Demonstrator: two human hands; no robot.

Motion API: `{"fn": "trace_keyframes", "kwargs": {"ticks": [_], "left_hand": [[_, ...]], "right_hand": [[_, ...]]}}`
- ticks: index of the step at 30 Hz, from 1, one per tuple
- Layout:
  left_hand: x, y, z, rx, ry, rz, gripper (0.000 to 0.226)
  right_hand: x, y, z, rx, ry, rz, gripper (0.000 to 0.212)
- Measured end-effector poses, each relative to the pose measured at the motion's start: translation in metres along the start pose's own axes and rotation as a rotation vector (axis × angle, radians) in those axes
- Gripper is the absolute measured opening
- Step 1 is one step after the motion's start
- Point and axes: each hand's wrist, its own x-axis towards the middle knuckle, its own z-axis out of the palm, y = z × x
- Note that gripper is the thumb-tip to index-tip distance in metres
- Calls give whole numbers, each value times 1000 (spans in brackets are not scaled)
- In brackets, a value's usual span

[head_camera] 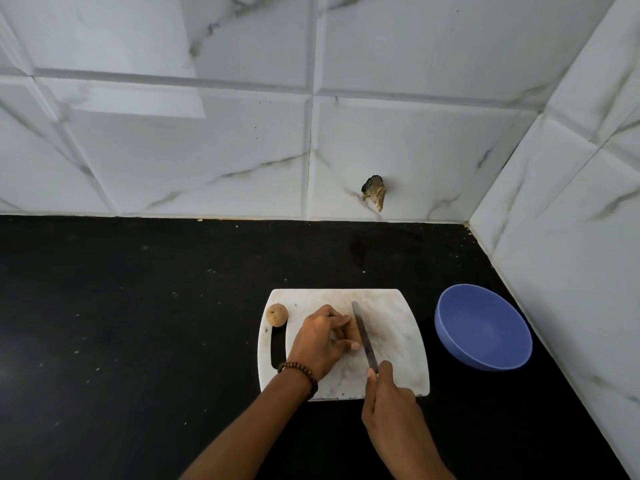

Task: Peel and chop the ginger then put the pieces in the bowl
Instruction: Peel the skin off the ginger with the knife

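While the left hand (322, 341) pins the ginger (354, 332) against the cutting board (398, 323), fingers curled over it, the right hand (391, 407) grips the knife (363, 337) with fingers wrapped round its handle. Blade lies just right of the ginger, touching or nearly so, tip pointing away from the person.

Judgement: the curled fingers keep the tips clear of the edge and stop the piece rolling; chopping is the step in hand. Whether the ginger is fully peeled: cannot tell, mostly hidden by the fingers.

Small round tan lump (276, 315) sits at the board's far left corner, apart from the work; probably an offcut set aside.

Blue bowl (485, 330) stands on the black desk (138, 323) just right of the board, on the knife side, handy for the transfer. Bowl holds nothing visible; no pieces delivered yet.
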Motion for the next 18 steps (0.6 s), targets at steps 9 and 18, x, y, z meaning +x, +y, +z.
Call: {"fn": "trace_keyframes", "kwargs": {"ticks": [9, 18], "left_hand": [[6, 2, -2, 19, -4, 9, 31], [3, 5, -4, -51, -4, -12, 14]], "right_hand": [[7, -8, -14, 9, -83, 20, 18], [15, -16, -19, -86, -168, 67, 44]]}}
